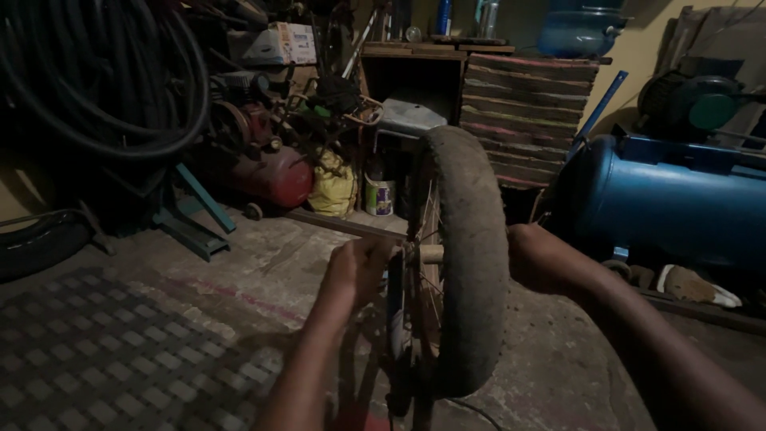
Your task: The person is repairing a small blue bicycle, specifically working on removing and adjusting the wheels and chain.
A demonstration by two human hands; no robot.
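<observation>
One wheel [467, 263] upright on the concrete floor [263, 271], two hands at its hub.
Dusty rubber tyre, thin wire spokes, pale axle stub sticking out. Left hand [355, 275] curled at the hub side, fingers pinching near the axle; right hand [535, 255] behind the tyre, grip can't tell. One blue metal tank [678, 199] right, one red tank [275, 177] left, black hose coils [104, 80] hanging.

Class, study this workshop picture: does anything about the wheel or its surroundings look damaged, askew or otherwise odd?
The tyre is caked in pale dust and looks worn. The left hand is at the hub and the right hand is behind the tyre. Clutter is piled by the red tank, but nothing looks spilled or broken.
</observation>
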